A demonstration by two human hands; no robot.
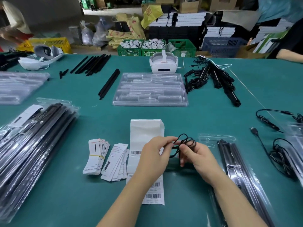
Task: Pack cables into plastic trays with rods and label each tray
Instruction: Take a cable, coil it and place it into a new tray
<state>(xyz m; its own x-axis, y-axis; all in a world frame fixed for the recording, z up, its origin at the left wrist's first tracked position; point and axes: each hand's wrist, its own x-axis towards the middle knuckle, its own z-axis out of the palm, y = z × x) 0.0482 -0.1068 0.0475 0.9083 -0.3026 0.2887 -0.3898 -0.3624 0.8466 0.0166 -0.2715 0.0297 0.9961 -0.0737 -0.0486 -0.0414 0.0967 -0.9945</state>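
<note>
At a green-topped packing table (180,115) backed by crates, the left hand (154,158) and right hand (199,157) pinch a looped black cable (186,143) between curled fingertips, above the barcode label strip (147,141), beside a rod-filled plastic tray (237,163).

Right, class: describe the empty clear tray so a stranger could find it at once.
Start at the green table and look to its far middle, just in front of the white headset. The clear tray lies flat there, between loose black rods and a tangle of cables. Unlike the other trays, its slots are empty.
</note>
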